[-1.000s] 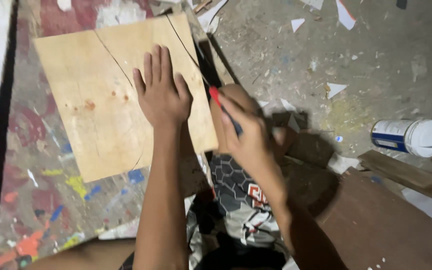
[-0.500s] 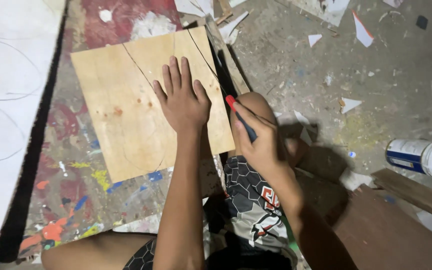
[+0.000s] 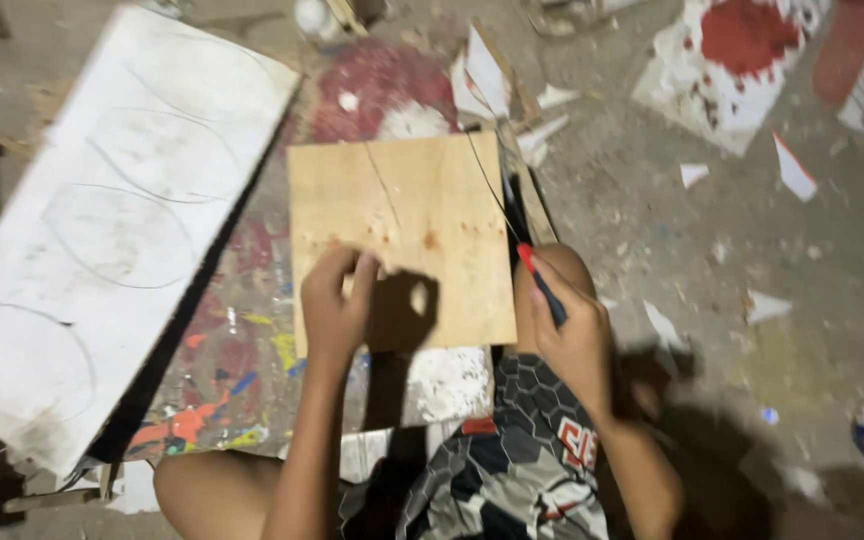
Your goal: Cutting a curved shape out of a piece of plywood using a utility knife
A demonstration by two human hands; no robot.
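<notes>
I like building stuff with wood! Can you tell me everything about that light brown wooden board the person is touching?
The plywood board is a thin, pale tan, roughly square sheet with reddish-brown stains. Two dark lines run across it, one near the middle, one along its right edge. It lies flat on a paint-splattered surface. The left hand presses on its lower left part, and the right hand holds a red-tipped pencil by its lower right edge.

Dusty grey concrete floor [image 3: 712, 250] littered with white paper scraps [image 3: 792, 170]; paint-splattered patches [image 3: 242, 370]; dim lighting, hard shadows.
</notes>
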